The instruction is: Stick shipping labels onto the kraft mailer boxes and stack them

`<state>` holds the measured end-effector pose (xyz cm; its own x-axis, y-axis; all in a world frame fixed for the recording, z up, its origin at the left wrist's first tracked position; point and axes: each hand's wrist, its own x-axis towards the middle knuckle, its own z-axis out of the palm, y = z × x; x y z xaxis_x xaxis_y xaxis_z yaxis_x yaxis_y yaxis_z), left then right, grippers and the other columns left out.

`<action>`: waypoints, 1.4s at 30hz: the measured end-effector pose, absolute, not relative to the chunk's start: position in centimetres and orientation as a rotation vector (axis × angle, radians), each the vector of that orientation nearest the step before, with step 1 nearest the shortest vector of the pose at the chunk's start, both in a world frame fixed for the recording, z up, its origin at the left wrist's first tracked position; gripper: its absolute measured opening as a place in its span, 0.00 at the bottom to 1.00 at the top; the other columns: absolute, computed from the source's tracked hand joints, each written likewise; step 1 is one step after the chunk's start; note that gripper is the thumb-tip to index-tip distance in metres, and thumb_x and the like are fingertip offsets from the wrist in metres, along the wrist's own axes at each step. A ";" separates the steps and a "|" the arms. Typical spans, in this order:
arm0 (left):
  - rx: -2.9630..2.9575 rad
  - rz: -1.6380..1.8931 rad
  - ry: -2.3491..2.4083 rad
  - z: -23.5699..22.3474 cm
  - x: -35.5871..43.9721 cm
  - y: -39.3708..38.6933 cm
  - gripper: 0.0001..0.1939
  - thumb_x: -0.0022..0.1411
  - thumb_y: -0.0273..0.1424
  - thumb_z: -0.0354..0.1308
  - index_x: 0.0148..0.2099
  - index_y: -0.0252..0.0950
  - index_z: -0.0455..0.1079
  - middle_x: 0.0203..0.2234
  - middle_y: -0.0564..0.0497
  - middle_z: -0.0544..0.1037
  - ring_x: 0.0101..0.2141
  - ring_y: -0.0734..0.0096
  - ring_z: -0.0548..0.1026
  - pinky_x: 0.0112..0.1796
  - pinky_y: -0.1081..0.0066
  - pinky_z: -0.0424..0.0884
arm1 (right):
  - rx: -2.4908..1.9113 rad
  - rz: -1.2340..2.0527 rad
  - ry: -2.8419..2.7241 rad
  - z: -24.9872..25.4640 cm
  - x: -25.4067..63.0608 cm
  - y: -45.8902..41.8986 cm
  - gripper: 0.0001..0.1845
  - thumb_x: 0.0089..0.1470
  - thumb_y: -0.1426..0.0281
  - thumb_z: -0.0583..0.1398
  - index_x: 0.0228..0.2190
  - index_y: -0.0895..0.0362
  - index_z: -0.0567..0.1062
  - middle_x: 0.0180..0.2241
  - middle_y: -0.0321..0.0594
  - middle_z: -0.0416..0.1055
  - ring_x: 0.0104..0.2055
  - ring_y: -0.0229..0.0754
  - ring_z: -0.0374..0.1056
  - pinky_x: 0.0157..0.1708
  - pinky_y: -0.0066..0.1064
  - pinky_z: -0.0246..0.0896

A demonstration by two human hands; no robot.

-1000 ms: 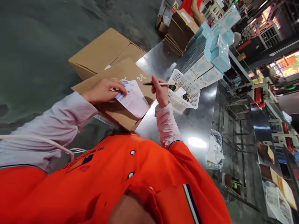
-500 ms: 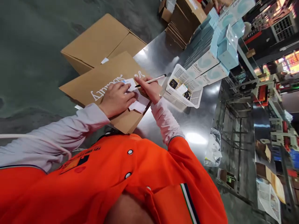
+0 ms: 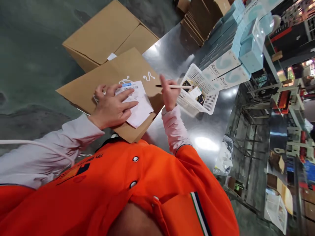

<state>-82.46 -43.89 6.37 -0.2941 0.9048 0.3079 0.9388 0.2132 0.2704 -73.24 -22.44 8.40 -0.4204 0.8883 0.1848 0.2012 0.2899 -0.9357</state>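
My left hand (image 3: 113, 105) lies with fingers spread over a white paper slip (image 3: 139, 109), which bears a barcode and a blue mark at its top. The slip rests on a brown cardboard box (image 3: 103, 80) with white lettering, partly covered by the hand and paper. Just right of the paper, my right hand (image 3: 170, 93) is closed around a white pen (image 3: 178, 87), its dark tip pointing left and apart from the slip.
A white perforated basket (image 3: 209, 101) holding small dark items and a white card stands right of my right hand on the metal table (image 3: 204, 144). Behind it are stacked light-blue boxes (image 3: 221, 65). Another large carton (image 3: 103, 29) sits at the far left.
My right hand has drawn back to the right, taking the pen tip off the paper. My left hand has shifted left, and more of the slip shows.
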 end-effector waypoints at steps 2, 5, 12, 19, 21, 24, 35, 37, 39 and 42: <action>-1.860 -0.662 -2.368 6.3 -82.9 -44.8 0.14 0.64 0.35 0.58 0.48 0.48 0.82 0.63 0.51 0.72 0.65 0.40 0.61 0.58 0.33 0.49 | -1.008 1.103 -1.730 9.0 -72.4 -21.2 0.27 0.61 0.58 0.63 0.17 0.53 0.60 0.14 0.27 0.57 0.18 0.31 0.58 0.25 0.26 0.63; -1.890 -0.699 -2.298 6.0 -83.3 -46.4 0.12 0.61 0.36 0.60 0.45 0.48 0.82 0.62 0.49 0.73 0.63 0.43 0.65 0.60 0.34 0.49 | -0.988 1.103 -1.716 9.0 -71.2 -20.3 0.26 0.61 0.59 0.62 0.17 0.52 0.58 0.14 0.27 0.56 0.18 0.32 0.58 0.24 0.27 0.62; -1.868 -0.696 -2.345 6.4 -83.4 -47.5 0.16 0.65 0.39 0.55 0.45 0.43 0.83 0.56 0.47 0.77 0.59 0.43 0.70 0.58 0.35 0.58 | -0.991 1.168 -1.918 7.8 -71.4 -21.8 0.27 0.61 0.53 0.61 0.19 0.53 0.60 0.15 0.27 0.56 0.20 0.31 0.58 0.27 0.25 0.64; -2.349 -0.724 -2.223 4.3 -84.3 -51.3 0.29 0.59 0.52 0.57 0.57 0.42 0.77 0.64 0.44 0.69 0.65 0.39 0.63 0.67 0.40 0.50 | -0.889 1.332 -1.895 7.3 -72.0 -22.6 0.29 0.55 0.48 0.64 0.18 0.54 0.62 0.15 0.27 0.58 0.18 0.31 0.57 0.22 0.26 0.60; -2.401 -0.797 -2.203 3.7 -85.2 -53.6 0.22 0.63 0.43 0.54 0.57 0.48 0.77 0.63 0.49 0.72 0.64 0.46 0.66 0.68 0.44 0.51 | -0.900 1.336 -1.896 6.8 -72.0 -22.4 0.29 0.55 0.47 0.64 0.18 0.54 0.62 0.15 0.27 0.58 0.18 0.31 0.56 0.21 0.26 0.59; -2.173 -0.920 -2.272 4.2 -86.2 -55.0 0.19 0.67 0.36 0.51 0.55 0.51 0.78 0.58 0.56 0.76 0.62 0.53 0.70 0.65 0.50 0.61 | -0.904 1.352 -1.907 6.2 -72.2 -22.3 0.28 0.55 0.48 0.65 0.19 0.54 0.63 0.15 0.27 0.58 0.18 0.30 0.55 0.20 0.25 0.56; -2.212 -0.610 -2.217 5.7 -84.1 -42.9 0.36 0.64 0.56 0.53 0.65 0.38 0.69 0.69 0.37 0.60 0.70 0.41 0.52 0.67 0.41 0.44 | -0.856 1.366 -2.013 7.8 -73.0 -23.0 0.29 0.57 0.48 0.63 0.18 0.54 0.62 0.14 0.27 0.58 0.18 0.30 0.58 0.21 0.23 0.56; -2.177 -0.597 -2.263 5.7 -84.1 -42.8 0.30 0.70 0.52 0.48 0.62 0.39 0.71 0.69 0.39 0.61 0.70 0.43 0.53 0.66 0.43 0.47 | -0.823 1.364 -2.113 7.5 -73.2 -23.2 0.28 0.57 0.49 0.63 0.18 0.55 0.64 0.15 0.27 0.60 0.20 0.30 0.59 0.22 0.23 0.57; -2.138 -0.583 -2.309 5.9 -84.0 -42.9 0.28 0.71 0.48 0.46 0.61 0.37 0.72 0.68 0.39 0.63 0.69 0.44 0.54 0.65 0.44 0.49 | -0.797 1.321 -2.199 7.0 -73.5 -23.4 0.28 0.57 0.49 0.64 0.18 0.56 0.65 0.17 0.28 0.62 0.22 0.30 0.60 0.25 0.23 0.59; -2.114 -0.618 -2.383 6.4 -83.7 -42.9 0.23 0.69 0.46 0.49 0.59 0.43 0.71 0.66 0.47 0.67 0.69 0.48 0.54 0.64 0.46 0.47 | -0.802 1.200 -2.244 6.4 -74.1 -23.7 0.28 0.58 0.52 0.63 0.17 0.55 0.64 0.18 0.30 0.63 0.23 0.31 0.61 0.28 0.24 0.60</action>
<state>-83.68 -42.89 6.38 -0.1484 0.9739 0.1716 0.9345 0.0813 0.3466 -74.12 -23.71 6.36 -0.7191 0.6829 0.1285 0.2724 0.4472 -0.8519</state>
